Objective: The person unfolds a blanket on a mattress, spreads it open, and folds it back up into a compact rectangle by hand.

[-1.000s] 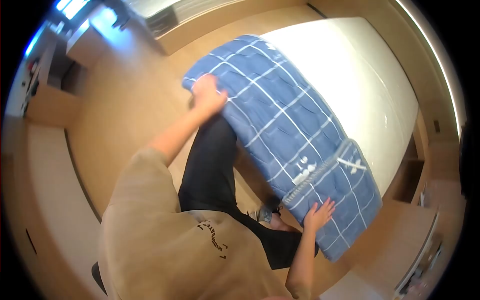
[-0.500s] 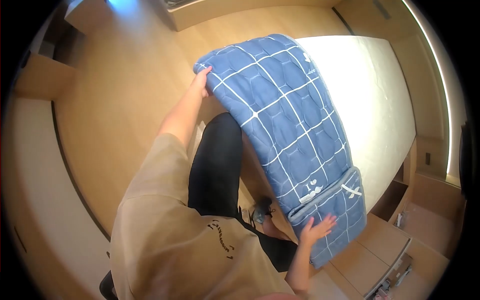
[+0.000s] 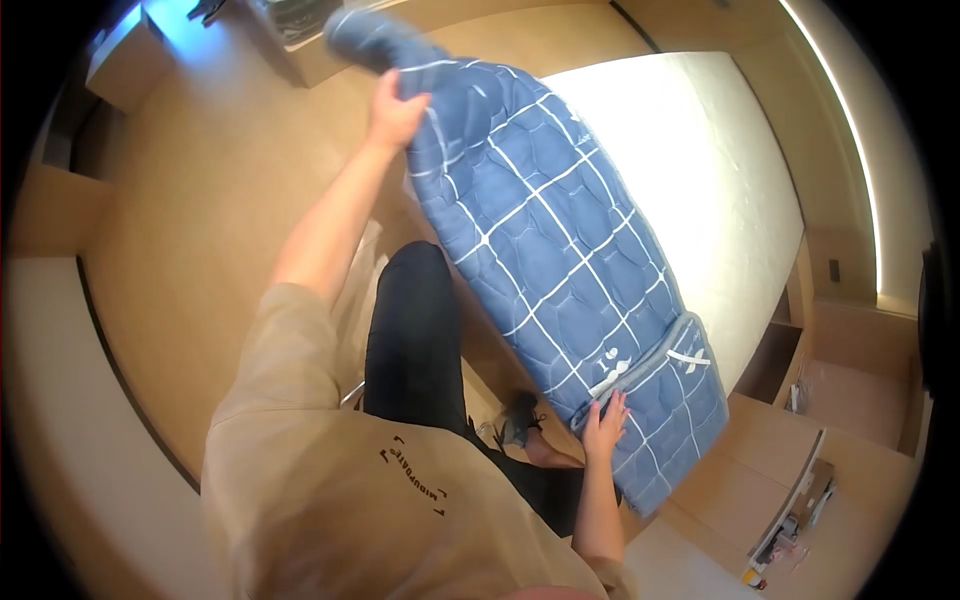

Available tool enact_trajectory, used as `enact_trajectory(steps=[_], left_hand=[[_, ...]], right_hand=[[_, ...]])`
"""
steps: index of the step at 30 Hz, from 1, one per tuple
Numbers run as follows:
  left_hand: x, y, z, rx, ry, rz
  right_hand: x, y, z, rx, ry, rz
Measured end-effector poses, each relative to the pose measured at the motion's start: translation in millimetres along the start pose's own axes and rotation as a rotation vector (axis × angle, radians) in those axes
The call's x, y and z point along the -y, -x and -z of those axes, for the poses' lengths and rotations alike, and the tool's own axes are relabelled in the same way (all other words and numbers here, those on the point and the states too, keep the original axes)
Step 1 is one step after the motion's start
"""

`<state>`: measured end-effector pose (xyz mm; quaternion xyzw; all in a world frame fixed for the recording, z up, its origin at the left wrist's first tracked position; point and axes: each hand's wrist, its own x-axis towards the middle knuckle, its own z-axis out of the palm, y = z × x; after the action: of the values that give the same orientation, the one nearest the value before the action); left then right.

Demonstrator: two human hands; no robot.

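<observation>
A blue quilted mattress pad (image 3: 560, 230) with white grid lines lies partly folded along the near side of a white mattress (image 3: 690, 150). My left hand (image 3: 397, 112) is closed on its edge near the far end, where the corner is lifted and curls over, slightly blurred. At the near end a section is folded over with a grey-trimmed edge. On that edge rests my right hand (image 3: 605, 425), its fingers stretched out on the fabric. What lies under the fold is hidden.
Wooden floor (image 3: 220, 190) spreads to the left. My bent leg (image 3: 415, 330) in black trousers is beside the bed. Wooden ledges with small items (image 3: 790, 540) stand at the lower right. A light strip (image 3: 860, 150) runs along the right wall.
My left hand has moved farther up and left, raising and curling the pad's far corner. My right hand, lifted above the folded part before, has come down onto its edge.
</observation>
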<state>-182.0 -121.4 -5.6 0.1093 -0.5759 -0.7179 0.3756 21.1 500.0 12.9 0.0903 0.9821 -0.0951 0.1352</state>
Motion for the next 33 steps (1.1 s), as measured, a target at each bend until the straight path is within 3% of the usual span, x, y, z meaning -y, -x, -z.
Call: enact_trajectory(steps=[2,4,7,9,11,12,15,17,19,20,21,25,28,29,33], left_hand=[[-65,12,-58,0.409,-0.218,-0.411],[-103,43,-107,0.751,-0.317,-0.555],[-127,112,-152,1.121,-0.317,-0.749],[-97,171,-149,1.252,-0.434,-0.794],[-57,215,-130,1.376,-0.674,-0.933],[-43,232,-118,1.433,-0.819,-0.906],[-43,246,-99,1.391,-0.929,-0.881],[-43,253,-96,1.336,-0.953,-0.884],[-30,263,-90,1.235,-0.955,-0.951],[-26,266,-89,1.165,-0.951,-1.004],[-64,267,-94,1.352,-1.069,-0.735],[-90,307,-98,1.076,-0.984,-0.354],[-95,304,-94,0.9,-1.037,-0.213],[-93,295,-89,0.835,-0.983,-0.236],[-75,253,-81,0.663,-1.205,-0.144]], right_hand=[[11,-3,8,-0.077,-0.09,0.004],[-4,-18,3,-0.211,-0.293,0.078],[7,-44,29,-0.3,-1.248,0.049],[41,-32,81,0.005,-1.795,-0.162],[36,-41,76,0.052,-1.833,-0.269],[22,-50,59,0.107,-1.788,-0.278],[30,-63,28,-0.017,-1.16,-0.355],[28,-87,0,-0.329,-0.751,-0.079],[67,-96,26,-0.277,-0.724,-0.027],[85,-103,33,-0.192,-0.807,-0.12],[103,-110,40,-0.105,-0.889,-0.21],[106,-156,18,0.081,-1.247,-0.406],[117,-105,59,-0.283,-1.183,0.011],[104,-91,53,-0.293,-1.253,0.023],[53,-82,9,0.094,-1.06,-0.264]])
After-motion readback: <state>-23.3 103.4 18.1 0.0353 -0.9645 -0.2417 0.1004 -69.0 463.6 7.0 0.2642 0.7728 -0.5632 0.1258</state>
